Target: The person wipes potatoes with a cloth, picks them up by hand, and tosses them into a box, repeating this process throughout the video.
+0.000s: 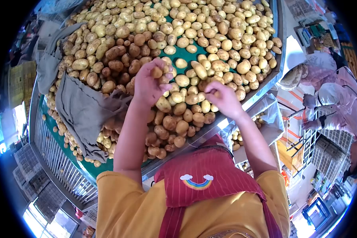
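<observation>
Loose potatoes (182,81) cover a green-bottomed sorting table in front of me. My left hand (150,83) is raised over the heap, its fingers curled round a small potato (156,72). To its right, my right hand (225,100) is low over the potatoes near the table's front edge. Its thumb and fingers are drawn together, and what lies between them is mostly hidden. Darker brown potatoes (116,66) are heaped left of my left hand, and more brown ones (169,133) lie between my forearms.
A grey cloth (81,109) is draped over the potatoes at the left. The table's metal rim (261,93) runs along the right side. Below it, a lined container (271,123) holds some potatoes. Another person (331,95) is at the far right, near stacked crates.
</observation>
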A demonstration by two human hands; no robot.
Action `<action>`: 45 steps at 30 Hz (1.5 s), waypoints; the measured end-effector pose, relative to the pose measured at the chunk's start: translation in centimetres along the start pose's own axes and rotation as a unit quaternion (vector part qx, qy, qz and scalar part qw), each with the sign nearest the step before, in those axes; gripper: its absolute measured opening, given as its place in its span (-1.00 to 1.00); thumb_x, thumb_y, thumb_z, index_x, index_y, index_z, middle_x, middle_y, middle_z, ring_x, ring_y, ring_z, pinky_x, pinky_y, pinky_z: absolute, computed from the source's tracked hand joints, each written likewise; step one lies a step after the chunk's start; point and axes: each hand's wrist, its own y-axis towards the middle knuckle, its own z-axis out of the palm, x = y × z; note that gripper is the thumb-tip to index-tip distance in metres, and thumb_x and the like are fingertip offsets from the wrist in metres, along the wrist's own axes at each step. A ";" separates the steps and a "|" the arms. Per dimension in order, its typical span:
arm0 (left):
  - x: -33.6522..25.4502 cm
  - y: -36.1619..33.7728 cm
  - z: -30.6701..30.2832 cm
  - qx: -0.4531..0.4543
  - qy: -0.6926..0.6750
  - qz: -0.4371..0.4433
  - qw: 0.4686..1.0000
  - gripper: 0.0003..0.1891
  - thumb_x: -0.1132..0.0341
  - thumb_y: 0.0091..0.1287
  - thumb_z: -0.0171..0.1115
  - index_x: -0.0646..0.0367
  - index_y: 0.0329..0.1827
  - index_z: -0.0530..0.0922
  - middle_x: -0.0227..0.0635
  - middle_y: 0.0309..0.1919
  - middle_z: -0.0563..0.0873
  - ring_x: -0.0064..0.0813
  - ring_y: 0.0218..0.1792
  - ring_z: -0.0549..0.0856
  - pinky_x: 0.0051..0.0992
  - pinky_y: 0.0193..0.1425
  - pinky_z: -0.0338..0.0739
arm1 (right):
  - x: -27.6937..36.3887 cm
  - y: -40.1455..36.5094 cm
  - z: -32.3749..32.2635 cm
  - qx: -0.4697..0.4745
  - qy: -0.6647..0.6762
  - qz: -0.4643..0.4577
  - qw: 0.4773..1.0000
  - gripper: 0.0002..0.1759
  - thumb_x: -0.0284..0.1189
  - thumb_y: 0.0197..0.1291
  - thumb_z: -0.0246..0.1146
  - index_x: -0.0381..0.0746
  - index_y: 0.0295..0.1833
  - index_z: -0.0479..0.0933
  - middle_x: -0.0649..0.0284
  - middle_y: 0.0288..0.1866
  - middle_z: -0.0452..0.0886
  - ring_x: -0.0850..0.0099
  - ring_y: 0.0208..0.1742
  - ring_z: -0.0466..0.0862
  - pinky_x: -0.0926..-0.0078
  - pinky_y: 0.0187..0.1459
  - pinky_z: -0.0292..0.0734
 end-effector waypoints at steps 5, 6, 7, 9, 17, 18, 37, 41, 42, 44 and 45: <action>0.2 -2.6 -2.0 -0.082 0.083 0.094 0.989 -0.86 0.24 0.55 0.10 0.07 0.00 0.54 -0.36 -0.13 0.57 -0.60 -0.25 0.53 -0.67 -0.44 0.30 | 1.6 1.5 2.9 0.024 -0.318 -0.106 0.942 -0.63 -0.49 0.07 0.35 -0.04 0.05 0.69 0.26 -0.15 0.57 0.26 -0.14 0.71 0.27 -0.18 0.67; 0.0 -3.1 -1.8 -0.097 0.114 0.119 0.982 -0.84 0.25 0.54 0.11 0.06 0.04 0.55 -0.38 -0.13 0.58 -0.59 -0.25 0.54 -0.68 -0.43 0.31 | 1.6 1.7 3.1 0.036 -0.333 -0.103 0.937 -0.63 -0.49 0.08 0.34 -0.04 0.05 0.69 0.27 -0.13 0.57 0.26 -0.14 0.71 0.27 -0.18 0.67; -0.2 -3.6 -1.5 -0.112 0.145 0.143 0.973 -0.82 0.25 0.53 0.12 0.06 0.08 0.55 -0.40 -0.12 0.58 -0.59 -0.24 0.54 -0.69 -0.42 0.32 | 1.7 1.9 3.3 0.049 -0.348 -0.100 0.931 -0.64 -0.49 0.08 0.32 -0.03 0.04 0.70 0.27 -0.10 0.57 0.26 -0.14 0.70 0.27 -0.18 0.67; -0.7 -4.4 -0.4 -0.187 0.206 0.147 0.949 -0.82 0.34 0.45 0.19 0.13 0.05 0.61 -0.46 -0.15 0.62 -0.60 -0.24 0.59 -0.63 -0.33 0.41 | 2.4 1.9 3.0 0.082 -0.367 -0.086 0.923 -0.69 -0.48 0.11 0.29 -0.02 0.00 0.71 0.26 -0.06 0.57 0.25 -0.09 0.71 0.27 -0.17 0.68; 0.0 0.1 -0.3 -0.255 0.851 0.276 0.367 -0.74 0.42 0.25 0.31 0.01 0.00 0.75 -0.29 -0.06 0.69 -0.20 -0.09 0.69 -0.26 -0.01 0.59 | 3.1 1.5 1.2 0.072 -0.267 -0.077 0.958 -0.87 -0.44 0.15 0.36 -0.06 -0.17 0.71 0.26 -0.23 0.69 0.19 -0.21 0.75 0.22 -0.21 0.67; 0.4 1.8 -1.1 -0.263 0.876 0.265 0.307 -0.75 0.40 0.25 0.31 0.01 -0.02 0.75 -0.29 -0.07 0.69 -0.18 -0.08 0.68 -0.21 0.02 0.58 | 3.8 2.0 0.9 0.044 -0.244 -0.066 0.967 -0.91 -0.43 0.16 0.34 -0.07 -0.20 0.70 0.24 -0.25 0.68 0.17 -0.21 0.74 0.20 -0.20 0.67; 1.3 6.6 1.1 -0.171 0.976 -0.013 0.136 -0.85 0.40 0.31 0.24 0.13 -0.19 0.77 -0.21 -0.15 0.71 -0.31 -0.17 0.75 -0.38 -0.19 0.57 | 0.9 18.1 2.4 -0.070 -0.417 -0.073 0.903 -0.50 -0.39 0.23 0.34 -0.05 0.32 0.57 0.17 0.07 0.67 0.18 0.09 0.71 0.24 0.03 0.68; 1.2 7.6 0.8 -0.184 0.967 -0.021 0.175 -0.84 0.37 0.30 0.26 0.16 -0.18 0.77 -0.17 -0.14 0.74 -0.28 -0.16 0.78 -0.37 -0.18 0.62 | 2.2 19.2 1.4 -0.038 -0.428 -0.038 0.902 -0.50 -0.41 0.24 0.32 0.03 0.32 0.57 0.16 0.07 0.68 0.17 0.09 0.72 0.23 0.01 0.69; 0.8 7.8 0.5 -0.191 0.962 -0.017 0.195 -0.84 0.36 0.30 0.27 0.16 -0.18 0.77 -0.16 -0.14 0.76 -0.27 -0.16 0.79 -0.36 -0.18 0.63 | 2.5 19.7 1.5 -0.030 -0.428 -0.023 0.903 -0.50 -0.42 0.25 0.32 0.05 0.33 0.56 0.15 0.06 0.69 0.17 0.08 0.73 0.22 -0.01 0.70; -0.5 8.0 0.6 -0.172 0.945 -0.080 0.268 -0.83 0.35 0.29 0.27 0.14 -0.18 0.78 -0.17 -0.17 0.78 -0.25 -0.15 0.80 -0.32 -0.16 0.65 | 3.0 21.2 2.2 0.006 -0.457 0.019 0.889 -0.50 -0.43 0.28 0.28 0.05 0.35 0.54 0.14 0.03 0.72 0.15 0.06 0.75 0.20 -0.05 0.71; -0.9 8.2 0.8 -0.162 0.933 -0.111 0.302 -0.83 0.34 0.28 0.27 0.13 -0.18 0.78 -0.18 -0.18 0.80 -0.24 -0.14 0.81 -0.30 -0.15 0.66 | 3.3 21.7 2.4 0.023 -0.469 0.040 0.882 -0.50 -0.43 0.29 0.27 0.05 0.36 0.53 0.14 0.01 0.73 0.15 0.05 0.76 0.19 -0.07 0.72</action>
